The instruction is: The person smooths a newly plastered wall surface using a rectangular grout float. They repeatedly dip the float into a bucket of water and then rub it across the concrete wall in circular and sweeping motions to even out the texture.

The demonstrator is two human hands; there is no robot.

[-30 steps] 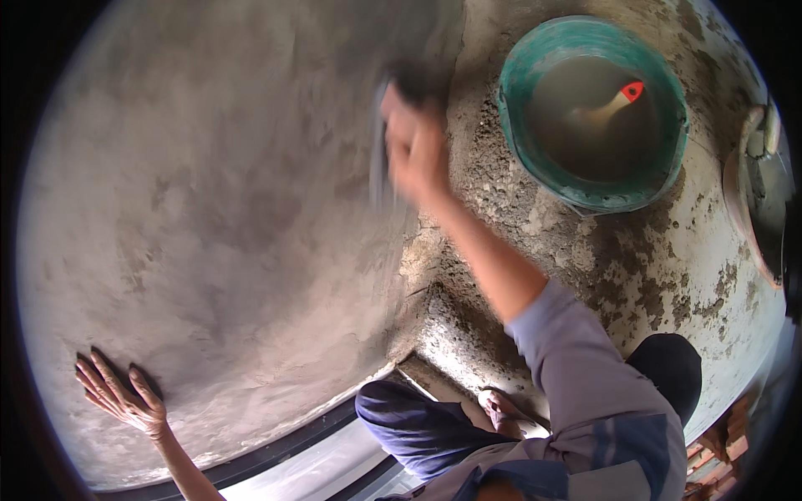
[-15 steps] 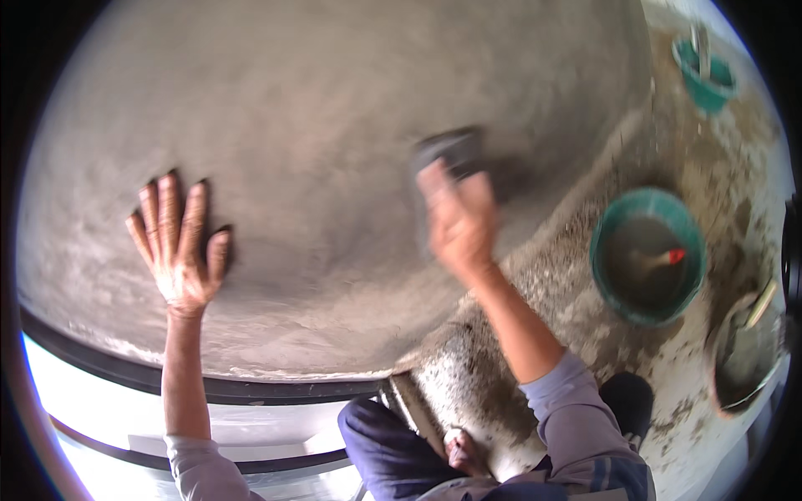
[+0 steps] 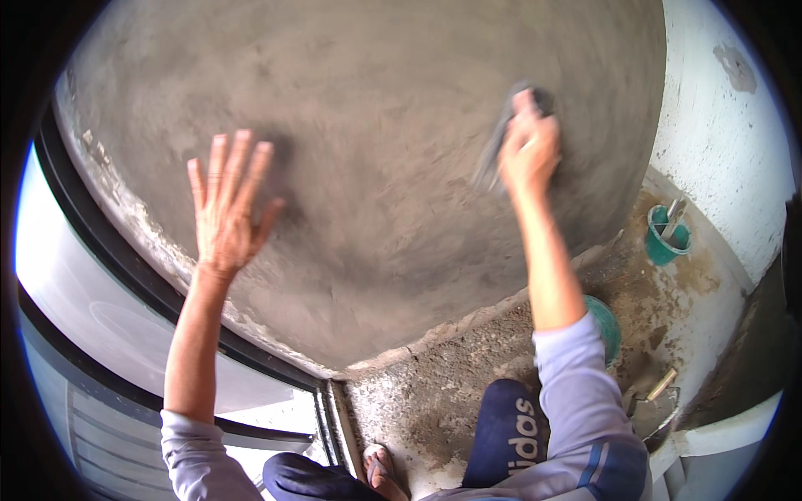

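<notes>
A broad wall of grey-brown plaster [image 3: 393, 209] fills the middle of the head view. My left hand [image 3: 230, 204], fingers spread, is at the plaster's left part; a shadow shows beside the fingers, and I cannot tell whether the palm touches. My right hand [image 3: 530, 159] is closed round a plastering trowel [image 3: 499, 144] at the wall's upper right. The trowel is smeared by motion, its thin grey blade tilted against the wall; the fingers hide most of the handle.
A dark-framed window [image 3: 125, 242] curves along the left. On the cement-spattered floor [image 3: 443, 392] stand a green bucket with tools [image 3: 667, 238] and another green bucket [image 3: 603, 330], partly behind my right arm. A wooden-handled tool [image 3: 662, 385] lies lower right. A white wall [image 3: 718, 125] rises at right.
My right hand has moved up and right over the plaster with the trowel, whose blade now shows more edge-on. My left hand has shifted up and right. The whole view has turned.
</notes>
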